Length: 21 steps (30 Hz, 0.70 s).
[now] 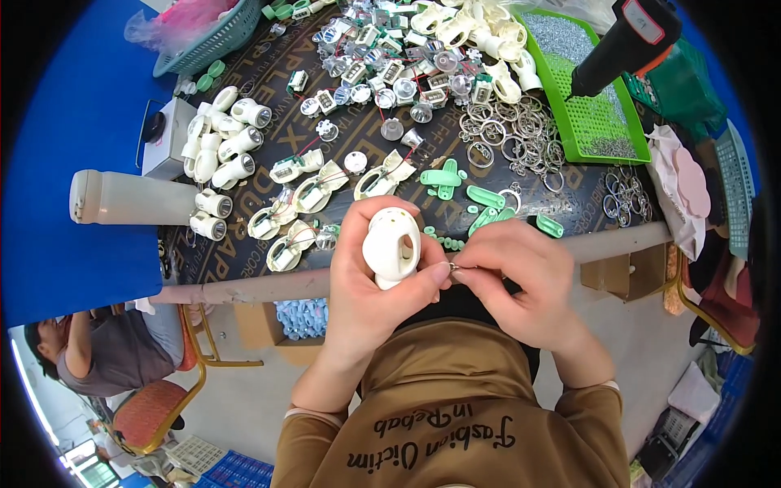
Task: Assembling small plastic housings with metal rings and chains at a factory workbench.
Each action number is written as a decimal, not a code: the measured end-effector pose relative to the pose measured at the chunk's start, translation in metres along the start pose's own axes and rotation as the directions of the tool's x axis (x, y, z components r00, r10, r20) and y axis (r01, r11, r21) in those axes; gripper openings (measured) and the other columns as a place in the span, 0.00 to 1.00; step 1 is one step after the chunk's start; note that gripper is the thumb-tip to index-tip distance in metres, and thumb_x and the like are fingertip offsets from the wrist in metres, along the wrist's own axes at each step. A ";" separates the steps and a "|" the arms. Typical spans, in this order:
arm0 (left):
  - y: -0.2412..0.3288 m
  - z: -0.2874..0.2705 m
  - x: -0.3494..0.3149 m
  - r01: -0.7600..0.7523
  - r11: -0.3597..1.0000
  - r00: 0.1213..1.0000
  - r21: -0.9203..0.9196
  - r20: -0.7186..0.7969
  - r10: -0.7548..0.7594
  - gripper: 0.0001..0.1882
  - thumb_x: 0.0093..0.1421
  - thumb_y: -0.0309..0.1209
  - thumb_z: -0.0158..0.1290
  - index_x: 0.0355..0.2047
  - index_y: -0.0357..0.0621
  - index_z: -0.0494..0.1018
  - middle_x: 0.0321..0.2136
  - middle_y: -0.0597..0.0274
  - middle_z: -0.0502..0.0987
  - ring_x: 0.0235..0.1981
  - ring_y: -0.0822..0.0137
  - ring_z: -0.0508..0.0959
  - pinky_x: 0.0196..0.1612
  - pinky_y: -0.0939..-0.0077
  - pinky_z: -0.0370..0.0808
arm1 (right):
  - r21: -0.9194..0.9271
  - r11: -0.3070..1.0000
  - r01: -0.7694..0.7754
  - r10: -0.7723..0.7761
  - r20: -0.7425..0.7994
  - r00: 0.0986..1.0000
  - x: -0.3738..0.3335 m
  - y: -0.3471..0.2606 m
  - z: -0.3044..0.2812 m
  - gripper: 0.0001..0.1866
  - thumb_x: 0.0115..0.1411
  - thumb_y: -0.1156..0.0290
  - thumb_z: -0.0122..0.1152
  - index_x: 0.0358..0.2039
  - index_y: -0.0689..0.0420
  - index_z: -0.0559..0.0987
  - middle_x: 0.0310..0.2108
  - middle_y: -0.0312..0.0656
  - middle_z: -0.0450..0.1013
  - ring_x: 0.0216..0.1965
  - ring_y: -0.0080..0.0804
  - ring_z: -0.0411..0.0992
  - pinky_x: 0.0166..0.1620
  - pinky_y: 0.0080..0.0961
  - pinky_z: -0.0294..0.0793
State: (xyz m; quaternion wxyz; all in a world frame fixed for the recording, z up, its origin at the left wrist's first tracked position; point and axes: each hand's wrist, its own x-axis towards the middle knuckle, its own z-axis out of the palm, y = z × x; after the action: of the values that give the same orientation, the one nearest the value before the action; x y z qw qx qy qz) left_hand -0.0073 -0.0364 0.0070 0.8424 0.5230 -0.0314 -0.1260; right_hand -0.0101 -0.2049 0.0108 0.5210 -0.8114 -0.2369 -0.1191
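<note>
My left hand [354,281] is wrapped around a small white flashlight housing [379,250], with its oval opening facing up. At the fingertips of my right hand [525,272] is a small metal key ring piece [454,267], pinched just beside my left thumb; most of it is hidden. Beyond my hands lie green plastic switch strips [486,196] and a loose key ring [511,198]. Several opened white half-shells [319,189] with wired lamp parts in them rest to the left of these.
Finished-looking white flashlights [240,144] are piled at left, near a pale bottle [134,198] and white box [171,138]. Lamp assemblies [390,77] and key rings [512,130] heap farther back. A black-handled power screwdriver [626,49] hangs over a green tray [575,146] of screws.
</note>
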 end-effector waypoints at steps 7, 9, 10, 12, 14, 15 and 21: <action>-0.010 -0.009 -0.005 0.004 0.947 0.990 -0.321 0.136 0.042 0.24 0.52 0.27 0.54 0.46 0.36 0.58 0.24 0.50 0.72 0.15 0.71 0.71 0.13 0.85 0.65 | -0.017 0.999 0.036 -0.036 -0.023 0.999 0.000 -0.006 -0.002 0.09 0.40 0.82 0.62 0.26 0.60 0.76 0.24 0.41 0.71 0.21 0.31 0.71 0.22 0.23 0.70; -0.014 -0.009 -0.008 -0.013 0.955 0.987 -0.296 0.146 0.059 0.26 0.54 0.36 0.52 0.47 0.34 0.58 0.24 0.48 0.72 0.12 0.71 0.70 0.10 0.86 0.61 | -0.112 0.978 0.178 -0.189 -0.096 0.977 0.004 -0.007 0.001 0.11 0.38 0.81 0.63 0.26 0.61 0.76 0.23 0.41 0.71 0.20 0.32 0.71 0.21 0.23 0.70; -0.015 -0.009 -0.010 -0.009 0.943 0.987 -0.333 0.151 0.063 0.27 0.54 0.38 0.53 0.47 0.33 0.58 0.24 0.49 0.72 0.12 0.72 0.69 0.10 0.87 0.60 | -0.111 0.978 0.179 -0.190 -0.098 0.977 0.006 -0.008 0.001 0.11 0.38 0.81 0.63 0.26 0.61 0.76 0.23 0.41 0.71 0.20 0.32 0.71 0.21 0.23 0.70; -0.015 -0.007 -0.014 0.000 0.942 0.988 -0.336 0.144 0.052 0.34 0.52 0.47 0.56 0.48 0.31 0.60 0.25 0.51 0.72 0.13 0.74 0.69 0.10 0.88 0.58 | -0.179 0.960 0.218 -0.237 -0.095 0.967 0.011 -0.014 0.001 0.12 0.36 0.80 0.64 0.26 0.61 0.76 0.21 0.39 0.69 0.19 0.32 0.70 0.20 0.22 0.69; -0.011 -0.005 -0.016 0.013 0.955 0.991 -0.296 0.131 0.027 0.36 0.51 0.48 0.57 0.48 0.30 0.60 0.25 0.52 0.72 0.13 0.75 0.69 0.10 0.88 0.58 | -0.185 0.953 0.241 -0.260 -0.086 0.962 0.016 -0.019 0.000 0.13 0.35 0.80 0.64 0.26 0.61 0.76 0.20 0.39 0.69 0.19 0.31 0.69 0.20 0.22 0.69; -0.010 -0.004 -0.017 0.026 0.966 0.993 -0.258 0.114 0.004 0.37 0.50 0.49 0.58 0.49 0.30 0.61 0.24 0.54 0.72 0.13 0.76 0.68 0.11 0.88 0.58 | -0.191 0.945 0.265 -0.283 -0.074 0.956 0.018 -0.020 0.000 0.13 0.34 0.79 0.64 0.26 0.61 0.76 0.20 0.38 0.68 0.19 0.30 0.69 0.20 0.22 0.68; -0.010 -0.004 -0.019 0.000 0.980 0.991 -0.200 0.134 0.028 0.37 0.51 0.48 0.58 0.49 0.28 0.61 0.22 0.59 0.71 0.13 0.77 0.67 0.14 0.88 0.59 | -0.180 0.940 0.289 -0.303 -0.058 0.951 0.019 -0.024 0.000 0.12 0.35 0.79 0.63 0.25 0.61 0.75 0.19 0.37 0.68 0.18 0.28 0.68 0.18 0.21 0.67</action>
State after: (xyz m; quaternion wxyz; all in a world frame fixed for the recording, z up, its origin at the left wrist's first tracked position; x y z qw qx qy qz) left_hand -0.0268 -0.0326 -0.0022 0.8873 0.4259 -0.0798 -0.1580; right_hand -0.0061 -0.1918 0.0381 0.4360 -0.8020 -0.3229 -0.2500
